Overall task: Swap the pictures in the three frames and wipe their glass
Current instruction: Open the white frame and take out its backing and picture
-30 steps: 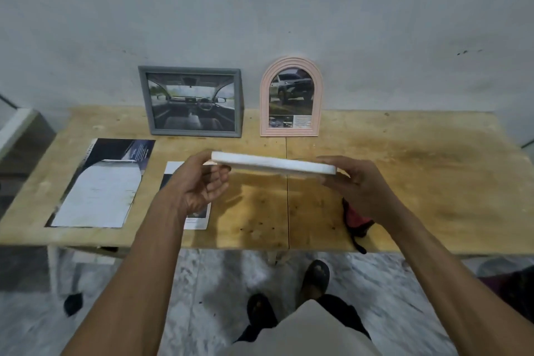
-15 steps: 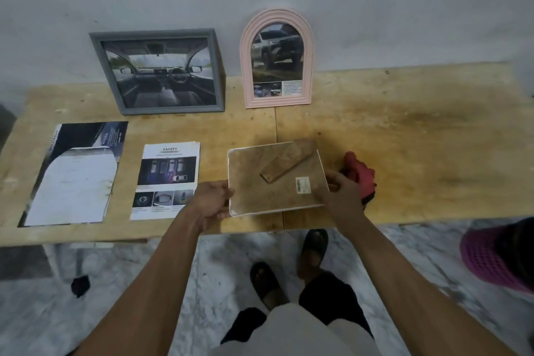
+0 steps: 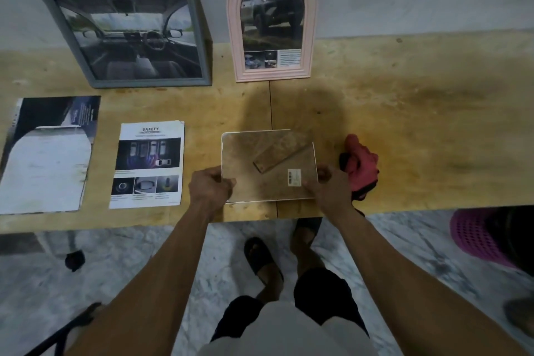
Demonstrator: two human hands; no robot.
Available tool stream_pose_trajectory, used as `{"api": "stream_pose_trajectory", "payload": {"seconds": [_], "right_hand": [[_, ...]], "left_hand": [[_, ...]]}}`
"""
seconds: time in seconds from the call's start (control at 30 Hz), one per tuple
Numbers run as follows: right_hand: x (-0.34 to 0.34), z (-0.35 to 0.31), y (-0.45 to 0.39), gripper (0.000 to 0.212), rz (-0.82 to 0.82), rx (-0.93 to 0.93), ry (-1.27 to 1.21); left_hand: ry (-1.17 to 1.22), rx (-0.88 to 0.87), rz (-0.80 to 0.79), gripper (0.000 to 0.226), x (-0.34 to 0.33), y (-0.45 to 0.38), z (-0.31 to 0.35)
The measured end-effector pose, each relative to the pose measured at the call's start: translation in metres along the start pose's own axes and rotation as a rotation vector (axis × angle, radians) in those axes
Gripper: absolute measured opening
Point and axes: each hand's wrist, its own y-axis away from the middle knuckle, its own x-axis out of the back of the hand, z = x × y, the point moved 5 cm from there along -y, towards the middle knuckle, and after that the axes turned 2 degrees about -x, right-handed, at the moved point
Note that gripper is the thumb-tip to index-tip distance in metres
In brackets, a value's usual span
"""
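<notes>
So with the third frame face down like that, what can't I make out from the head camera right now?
- White frame: glass and picture face the table, so both are hidden.
- Back label: too small and blurred to read.
- Left hand and right hand cover the frame's near corners.
- Red cloth: partly behind the right hand.
- Pink basket: cut by the table edge.
</notes>
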Motion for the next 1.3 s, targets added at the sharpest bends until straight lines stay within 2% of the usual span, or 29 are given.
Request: {"api": "stream_pose_trajectory", "payload": {"seconds": [0.27,0.4,0.5,0.6,0.7,0.9,0.97,1.07,1.17,1.3], "right_hand": [[-0.005,-0.004,-0.005,0.035,-0.011,-0.002,0.040],[-0.007,-0.008,-0.011,0.041,-0.040,0.067,0.086],[-0.009,-0.005,-0.015,0.049,-0.098,0.111,0.136],[-0.012,-0.002,-0.018,0.066,-0.121,0.112,0.170],[-0.013,0.002,-0.023,0.079,-0.138,0.099,0.183],[-0.017,0.002,-0.024,0.086,-0.144,0.083,0.214],[-0.018,0.002,-0.024,0.085,-0.143,0.053,0.239],[-0.018,0.005,-0.023,0.082,-0.134,0.072,0.253],[-0.018,0.007,-0.024,0.080,-0.117,0.087,0.277],[-0.019,0.008,-0.023,0.082,-0.131,0.085,0.273]], "left_hand": [[-0.129,-0.060,0.020,0.026,0.000,-0.002,0.006],[-0.305,-0.159,0.060,0.059,0.003,-0.008,0.034],[-0.428,-0.230,-0.047,0.072,-0.005,-0.019,0.053],[-0.560,-0.206,-0.109,0.063,-0.010,-0.027,0.061],[-0.617,-0.203,-0.072,0.052,-0.009,-0.032,0.067],[-0.530,-0.103,-0.080,0.040,-0.012,-0.046,0.076],[-0.485,-0.060,-0.096,0.043,-0.013,-0.054,0.074],[-0.485,-0.049,-0.022,0.037,-0.011,-0.062,0.074],[-0.486,-0.102,-0.013,0.041,-0.008,-0.052,0.086],[-0.432,-0.048,0.016,0.049,-0.005,-0.055,0.080]]}}
